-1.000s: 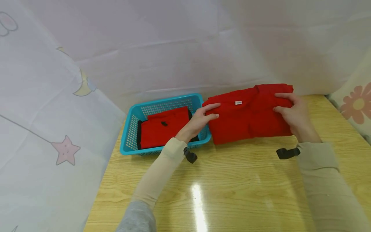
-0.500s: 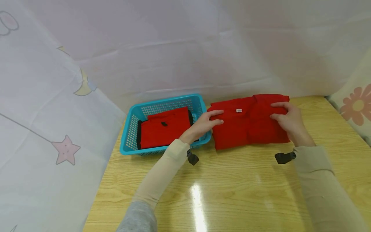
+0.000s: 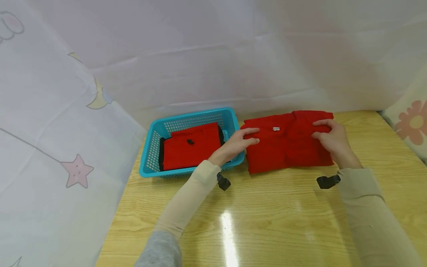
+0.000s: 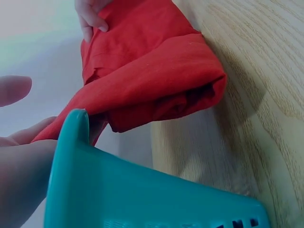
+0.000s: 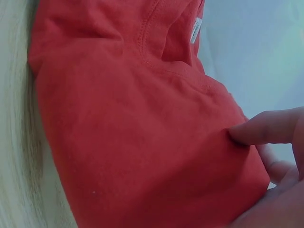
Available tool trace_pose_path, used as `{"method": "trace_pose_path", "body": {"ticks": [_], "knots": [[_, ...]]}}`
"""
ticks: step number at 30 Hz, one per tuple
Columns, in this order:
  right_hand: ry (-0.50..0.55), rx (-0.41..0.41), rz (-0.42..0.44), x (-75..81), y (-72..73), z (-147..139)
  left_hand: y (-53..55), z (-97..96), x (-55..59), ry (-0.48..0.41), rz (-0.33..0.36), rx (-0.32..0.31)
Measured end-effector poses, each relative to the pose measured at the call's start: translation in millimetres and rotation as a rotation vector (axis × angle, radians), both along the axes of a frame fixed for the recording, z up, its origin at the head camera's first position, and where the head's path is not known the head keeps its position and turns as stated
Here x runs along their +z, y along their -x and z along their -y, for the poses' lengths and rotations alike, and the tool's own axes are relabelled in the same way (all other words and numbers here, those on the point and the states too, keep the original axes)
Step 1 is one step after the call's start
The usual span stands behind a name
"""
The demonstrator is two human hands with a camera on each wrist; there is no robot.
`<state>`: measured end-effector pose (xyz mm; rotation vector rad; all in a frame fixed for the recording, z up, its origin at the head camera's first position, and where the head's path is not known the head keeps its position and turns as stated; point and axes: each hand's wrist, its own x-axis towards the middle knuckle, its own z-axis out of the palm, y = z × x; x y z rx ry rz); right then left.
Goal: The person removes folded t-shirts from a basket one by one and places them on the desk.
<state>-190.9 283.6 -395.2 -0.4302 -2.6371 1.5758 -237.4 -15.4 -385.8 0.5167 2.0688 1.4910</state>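
A folded red T-shirt (image 3: pixel 283 144) with a white neck label is held by its two ends close over the table, right of the blue basket. My left hand (image 3: pixel 235 145) grips its left end beside the basket's rim; in the left wrist view some fingers (image 4: pixel 33 130) go behind the cloth. The right end is pinched by my right hand (image 3: pixel 335 142), its thumb (image 5: pixel 266 128) pressing into the fabric in the right wrist view, other fingers behind. Inside the blue basket (image 3: pixel 144 157) lies another folded red garment (image 3: pixel 190 148) with a dark label and black cloth under it.
The wooden table (image 3: pixel 267 218) reaches back to a pale fabric backdrop (image 3: pixel 200 63). Its left side is bounded by a printed sheet with a pink star (image 3: pixel 78 171). In the left wrist view the basket's rim (image 4: pixel 76 128) stands between the hand and the table.
Both hands have lowered the red T-shirt toward the table, mostly in the first half second. The left hand also shifted slightly right. The basket and its contents have stayed put.
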Motion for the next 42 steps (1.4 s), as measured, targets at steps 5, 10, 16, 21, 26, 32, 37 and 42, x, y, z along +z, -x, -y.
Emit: {"method": "trace_pose_path", "body": {"ticks": [5, 10, 16, 21, 26, 32, 37, 42], "knots": [[0.001, -0.011, 0.018, -1.0, 0.9, -1.1, -0.3, -1.2, -0.1, 0.006, -0.021, -0.002], [0.01, -0.016, 0.018, -2.9, 2.3, -1.1, -0.3, -1.2, 0.5, 0.011, -0.027, -0.001], [-0.003, -0.019, 0.035, -2.2, 1.5, -2.1, -0.5, -0.6, 1.1, -0.004, -0.029, -0.002], [-0.005, -0.031, 0.039, -2.5, 0.1, -2.5, -0.2, -0.6, -1.5, -0.009, -0.037, 0.001], [-0.009, -0.031, 0.043, -3.1, -0.4, -3.2, -0.5, -1.2, -3.4, -0.033, -0.041, 0.006], [-0.019, -0.03, 0.049, -3.1, 0.0, -3.0, -1.2, -2.9, -3.1, -0.067, -0.03, 0.029], [-0.003, -0.049, 0.039, -3.7, 0.5, -1.3, -2.2, -4.0, -1.8, -0.073, -0.019, 0.048], [-0.003, -0.065, 0.033, -3.8, 1.5, 2.5, -1.3, -4.7, -3.4, -0.082, -0.01, 0.056]]}}
